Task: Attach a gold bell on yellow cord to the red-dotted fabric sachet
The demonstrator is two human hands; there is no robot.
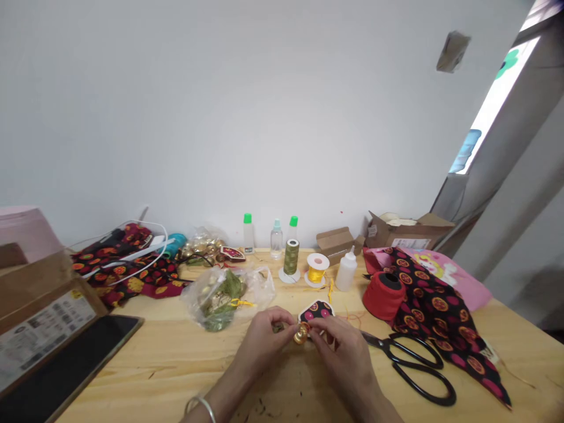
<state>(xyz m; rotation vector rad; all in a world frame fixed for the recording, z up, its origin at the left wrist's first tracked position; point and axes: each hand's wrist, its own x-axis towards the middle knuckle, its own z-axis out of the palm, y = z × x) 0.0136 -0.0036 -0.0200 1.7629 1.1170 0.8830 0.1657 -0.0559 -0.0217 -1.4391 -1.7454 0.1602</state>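
A small round gold bell [301,333] is pinched between the thumb and forefinger of my left hand [269,338]. My right hand [341,343] has its fingers pressed together at the bell's right side, where a bit of red shows; what those fingertips grip is hidden. Just behind the bell lies a dark patterned fabric piece [318,310] with a pale edge and pink spots, partly covered by my fingers. Black-handled scissors [392,346] rest to the right of my right hand, their blade tips hidden behind it.
A clear plastic bag [259,288], a green thread cone [291,258], a yellow cord spool [316,271] and a white squeeze bottle [346,271] stand beyond my hands. Right are a red thread cone [382,298] and patterned cloth [440,311]; left, a cardboard box [48,317] and dark tablet [83,367].
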